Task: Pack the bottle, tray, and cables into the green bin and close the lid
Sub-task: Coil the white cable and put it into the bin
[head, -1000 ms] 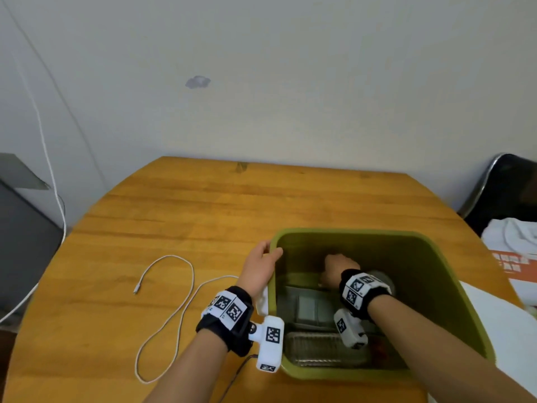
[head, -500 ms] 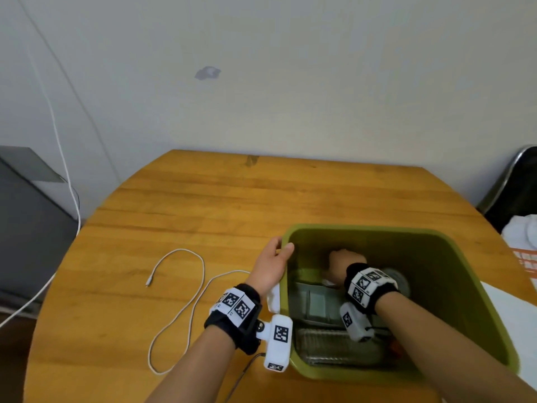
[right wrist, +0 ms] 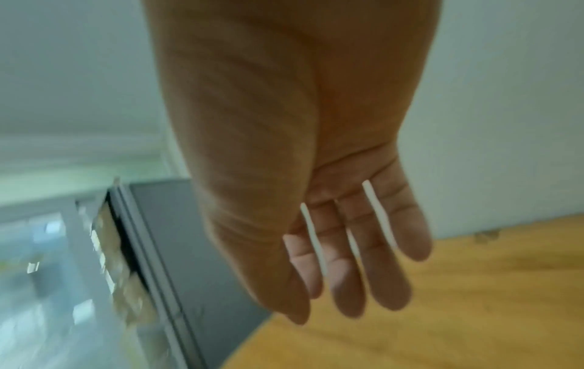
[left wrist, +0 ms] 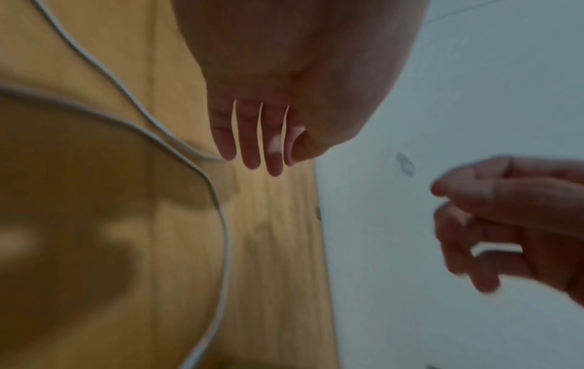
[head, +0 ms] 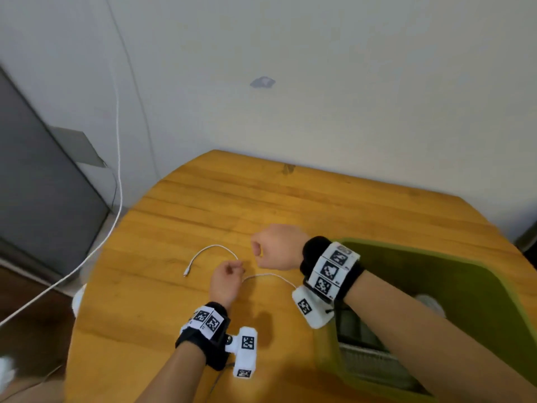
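A thin white cable (head: 215, 247) lies in loops on the wooden table (head: 319, 205), left of the green bin (head: 465, 289). My left hand (head: 239, 267) is down on the cable's middle, thumb against fingertips, pinching it. The left wrist view shows the cable (left wrist: 221, 224) running in under those fingers (left wrist: 252, 149). My right hand (head: 257, 251) hovers just right of it, above the table, fingers loosely bent and empty; the right wrist view shows these fingers (right wrist: 357, 274) holding nothing. Inside the bin lie a metal mesh tray (head: 372, 359) and a pale bottle (head: 430, 303), partly hidden by my right forearm.
A grey cabinet (head: 43, 184) stands left of the table, with a white cord (head: 117, 141) hanging down the wall beside it. The rounded table edge (head: 96, 257) is close to the cable's left end. Bare wood stretches behind the hands to the wall.
The right hand has come out of the bin and the left has let go of the bin's rim. Both moved left to the white cable, and my view swung left.
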